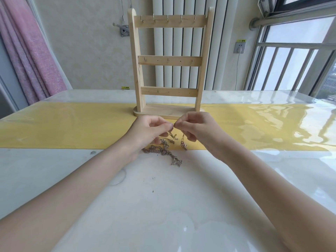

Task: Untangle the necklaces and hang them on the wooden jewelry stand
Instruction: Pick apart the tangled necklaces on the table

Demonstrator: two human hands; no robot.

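Two bare forearms are reaching in from the near corners and meeting at mid-table, the left hand point(151, 130) and right hand point(195, 130) facing each other with fingertips almost touching. Both hands are hovering just above the table point(163, 206), knuckles up, fingers curled. Each is pinching a thin chain between thumb and forefinger at the point where the hands are meeting; the other fingers are tucked loosely under.

From that pinch, a gold strand with a small pendant point(184, 143) is hanging straight down under the right hand. Below and between the hands, a tangle of necklaces point(163, 150) is lying on the table, its long axis running from far left to near right and ending in a small star-like charm at the near end. How many necklaces are in the knot cannot be counted.

One wooden stand point(168, 64) is standing upright just beyond the hands, on a yellow runner point(72, 124) crossing the table left to right. It is carrying three crossbars; five hooks are showing on the top bar, all bare.
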